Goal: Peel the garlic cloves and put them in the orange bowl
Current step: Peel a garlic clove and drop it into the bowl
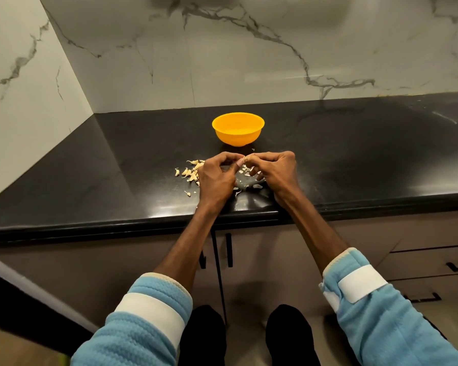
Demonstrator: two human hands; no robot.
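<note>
The orange bowl [238,129] stands on the black counter, just beyond my hands. My left hand [216,178] and my right hand [275,170] meet fingertip to fingertip over the counter, both pinching one small garlic clove [241,161] between them. A heap of unpeeled garlic cloves [189,172] lies on the counter to the left of my left hand. Pale scraps of garlic skin [245,180] are scattered under and between my hands. The bowl's inside is not visible from here.
The black counter [354,159] runs left to right, with its front edge just below my wrists. Marble walls [222,54] close the back and the left corner. Cabinet doors with black handles [229,249] sit below the counter.
</note>
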